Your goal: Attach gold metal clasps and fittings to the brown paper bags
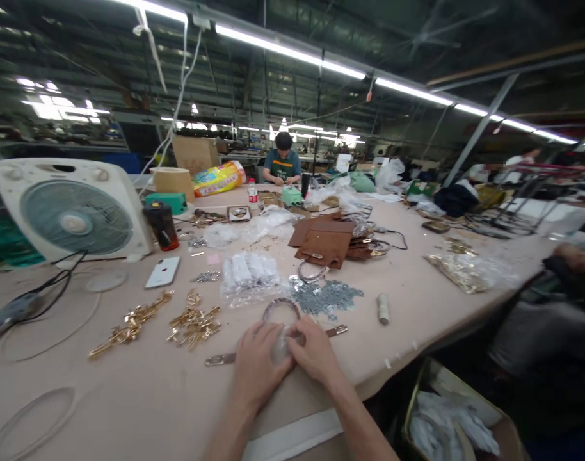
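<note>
Near the front of the table, my left hand [260,358] lies curled over a round, plastic-wrapped bag handle [279,303], whose upper arc rises beyond my fingers. Close beside it, my right hand [314,349] has its fingers pinched at whitish clear plastic film [280,349] between the two hands. A brown strap [220,360] with a metal fitting sticks out left of my left hand. Past my right fingers shows another brown strap end with a gold-coloured buckle [341,330]. My hands hide the middle of the piece, and the fingertips are partly covered.
Small grey metal pieces [326,296] lie just beyond my hands, with brown bag pieces [326,240] behind. Gold-coloured hardware [195,325], a phone [162,273] and a fan [74,211] are left. A thread spool [383,308] stands right. A bin [429,378] sits below the table edge. A person [282,163] works opposite.
</note>
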A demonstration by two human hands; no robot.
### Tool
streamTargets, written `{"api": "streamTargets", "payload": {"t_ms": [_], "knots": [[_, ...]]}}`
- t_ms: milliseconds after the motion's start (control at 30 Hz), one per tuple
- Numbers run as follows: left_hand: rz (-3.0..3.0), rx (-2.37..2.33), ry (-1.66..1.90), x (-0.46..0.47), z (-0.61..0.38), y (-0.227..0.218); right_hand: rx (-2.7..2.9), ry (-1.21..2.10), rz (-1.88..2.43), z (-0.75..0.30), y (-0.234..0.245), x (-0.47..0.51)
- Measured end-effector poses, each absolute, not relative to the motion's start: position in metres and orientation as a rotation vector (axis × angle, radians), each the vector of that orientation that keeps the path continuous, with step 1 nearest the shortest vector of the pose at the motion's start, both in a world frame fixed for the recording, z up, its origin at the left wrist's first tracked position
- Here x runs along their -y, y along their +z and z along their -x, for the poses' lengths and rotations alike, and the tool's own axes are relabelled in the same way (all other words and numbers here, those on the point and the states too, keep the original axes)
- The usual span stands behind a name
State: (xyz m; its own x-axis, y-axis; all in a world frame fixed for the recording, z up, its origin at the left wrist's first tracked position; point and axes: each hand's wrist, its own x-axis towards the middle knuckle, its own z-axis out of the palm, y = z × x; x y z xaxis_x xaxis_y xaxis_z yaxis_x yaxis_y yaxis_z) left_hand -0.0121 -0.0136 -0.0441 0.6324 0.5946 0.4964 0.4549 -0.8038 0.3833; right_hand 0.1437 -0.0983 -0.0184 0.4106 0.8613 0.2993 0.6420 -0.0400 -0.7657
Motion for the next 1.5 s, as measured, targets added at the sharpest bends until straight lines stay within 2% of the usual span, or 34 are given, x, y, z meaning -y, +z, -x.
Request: {"api": "streamTargets", "payload": {"t_ms": [200, 400, 667, 1000, 1500], "knots": [[-2.684, -0.844, 0.948, 0.005, 0.011, -0.053, 0.895, 0.111, 1.42, -0.161, -0.031, 0.114], [-2.669, -0.87, 0.921, 0.009, 0.013, -0.048, 0.507, 0.01, 1.593, -0.231, -0.059, 0.133], [-2.645, -0.862, 0.933, 0.006, 0.011, -0.05, 0.636, -0.195, 1.9, -0.304, -0.072, 0.154], [-2.646, -0.871, 0.916, 0.01, 0.014, -0.047, 0.958, -0.212, 1.87, -0.307, -0.065, 0.122], [-2.624, -0.888, 0.934, 0.011, 0.014, -0.048, 1.02, -0.3, 2.002, -0.328, -0.073, 0.066]]}}
